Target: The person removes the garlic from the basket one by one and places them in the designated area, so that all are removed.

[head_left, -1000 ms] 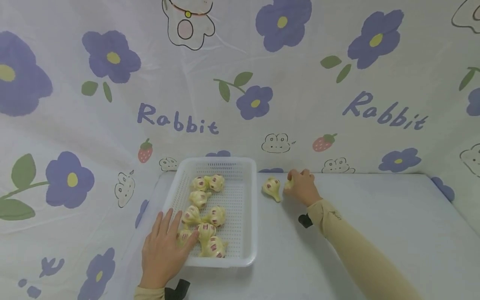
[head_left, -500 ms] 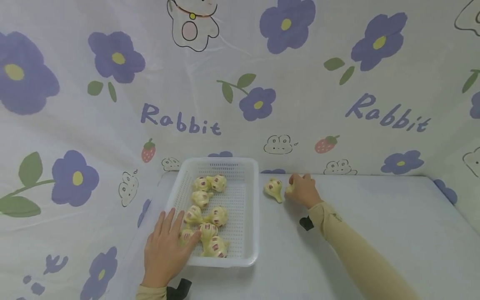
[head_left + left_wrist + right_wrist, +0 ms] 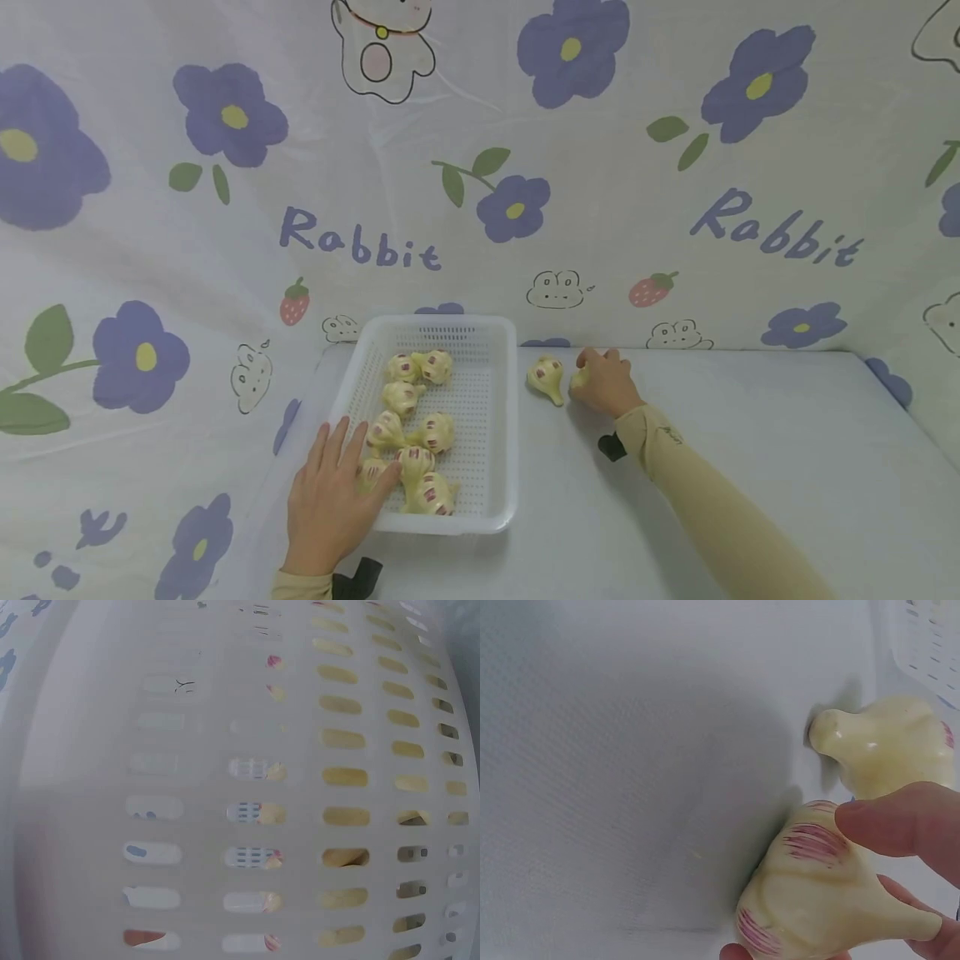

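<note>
My right hand (image 3: 606, 383) grips a garlic bulb (image 3: 810, 885) at the table's back; in the right wrist view the thumb (image 3: 900, 825) lies on its side and fingertips show beneath. A second garlic bulb (image 3: 546, 377) lies on the table between that hand and a white perforated basket (image 3: 504, 450). Several more garlic bulbs (image 3: 437, 433), pale with purple-red patches, lie inside the basket, mostly toward its left side. My left hand (image 3: 330, 496) rests at the basket's near left rim, fingers straight and spread. The left wrist view shows only the basket's slotted wall (image 3: 202, 787) close up.
A white table (image 3: 750, 450) extends to the right of the basket. Behind and at the left hangs a white cloth (image 3: 615, 183) printed with purple flowers and the word Rabbit. Black straps (image 3: 612, 447) show at both wrists.
The head view has shifted slightly. Both hands, the basket and the garlic bulbs keep practically the same places relative to each other.
</note>
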Motion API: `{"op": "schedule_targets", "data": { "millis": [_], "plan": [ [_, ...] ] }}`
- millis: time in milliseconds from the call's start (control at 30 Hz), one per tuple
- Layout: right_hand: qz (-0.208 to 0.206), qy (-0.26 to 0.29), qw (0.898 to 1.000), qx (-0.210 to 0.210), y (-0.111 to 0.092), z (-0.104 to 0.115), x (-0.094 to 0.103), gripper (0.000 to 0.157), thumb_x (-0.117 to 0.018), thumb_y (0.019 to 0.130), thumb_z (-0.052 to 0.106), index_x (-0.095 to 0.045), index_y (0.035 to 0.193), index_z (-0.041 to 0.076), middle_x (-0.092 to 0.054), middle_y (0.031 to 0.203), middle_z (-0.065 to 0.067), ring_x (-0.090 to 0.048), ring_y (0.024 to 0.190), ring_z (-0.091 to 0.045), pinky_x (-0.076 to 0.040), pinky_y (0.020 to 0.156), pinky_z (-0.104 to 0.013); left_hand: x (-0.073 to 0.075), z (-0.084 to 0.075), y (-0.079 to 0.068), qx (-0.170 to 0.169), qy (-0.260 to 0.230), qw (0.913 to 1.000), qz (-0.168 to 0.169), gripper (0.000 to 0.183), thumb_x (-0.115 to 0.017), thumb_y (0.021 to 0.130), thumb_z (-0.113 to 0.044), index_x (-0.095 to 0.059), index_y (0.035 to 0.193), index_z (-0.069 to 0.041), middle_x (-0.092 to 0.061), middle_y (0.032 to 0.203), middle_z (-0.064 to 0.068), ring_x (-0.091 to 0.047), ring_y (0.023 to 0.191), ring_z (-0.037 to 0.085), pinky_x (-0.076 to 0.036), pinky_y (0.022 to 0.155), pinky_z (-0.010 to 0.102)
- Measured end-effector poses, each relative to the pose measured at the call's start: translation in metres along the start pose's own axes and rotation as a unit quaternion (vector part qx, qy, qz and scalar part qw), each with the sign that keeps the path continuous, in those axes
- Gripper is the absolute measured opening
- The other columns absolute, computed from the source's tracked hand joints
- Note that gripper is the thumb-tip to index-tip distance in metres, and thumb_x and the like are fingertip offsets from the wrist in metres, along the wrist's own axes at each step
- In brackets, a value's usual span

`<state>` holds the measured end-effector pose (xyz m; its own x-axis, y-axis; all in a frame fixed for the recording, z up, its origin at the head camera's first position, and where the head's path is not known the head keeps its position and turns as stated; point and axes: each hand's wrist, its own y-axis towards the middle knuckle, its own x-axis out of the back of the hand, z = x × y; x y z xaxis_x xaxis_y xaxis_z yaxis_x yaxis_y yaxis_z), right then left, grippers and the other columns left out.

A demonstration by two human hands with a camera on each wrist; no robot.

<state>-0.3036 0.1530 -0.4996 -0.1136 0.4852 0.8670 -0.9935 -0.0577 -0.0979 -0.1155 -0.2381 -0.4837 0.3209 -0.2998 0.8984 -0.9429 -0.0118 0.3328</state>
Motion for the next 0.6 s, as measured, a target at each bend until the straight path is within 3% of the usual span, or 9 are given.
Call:
{"op": "schedule_targets", "data": {
  "millis": [400, 600],
  "plan": [
    [-0.023, -0.007, 0.999, 0.027, -0.006, 0.011, 0.015, 0.064, -0.076, 0.077, 0.012, -0.057, 0.137, 0.001, -0.044, 0.134, -0.036, -0.033, 0.125, -0.053, -0.043, 0.101, -0.064, 0.000, -0.001, -0.001, -0.009, -0.007, 0.9998, -0.017, 0.080, -0.063, 0.094, -0.064, -0.055, 0.151, -0.009, -0.049, 0.158, 0.021, -0.038, 0.150, 0.047, -0.048, 0.100, 0.071],
    [-0.025, -0.016, 0.999, 0.034, -0.008, 0.017, 0.024, 0.066, -0.076, 0.080, 0.016, -0.055, 0.141, 0.002, -0.041, 0.139, -0.037, -0.032, 0.129, -0.054, -0.040, 0.106, -0.065, -0.001, 0.000, -0.002, -0.010, -0.004, 0.9997, -0.020, 0.080, -0.063, 0.094, -0.064, -0.055, 0.151, -0.009, -0.049, 0.158, 0.021, -0.038, 0.150, 0.047, -0.049, 0.099, 0.071]
  ]
}}
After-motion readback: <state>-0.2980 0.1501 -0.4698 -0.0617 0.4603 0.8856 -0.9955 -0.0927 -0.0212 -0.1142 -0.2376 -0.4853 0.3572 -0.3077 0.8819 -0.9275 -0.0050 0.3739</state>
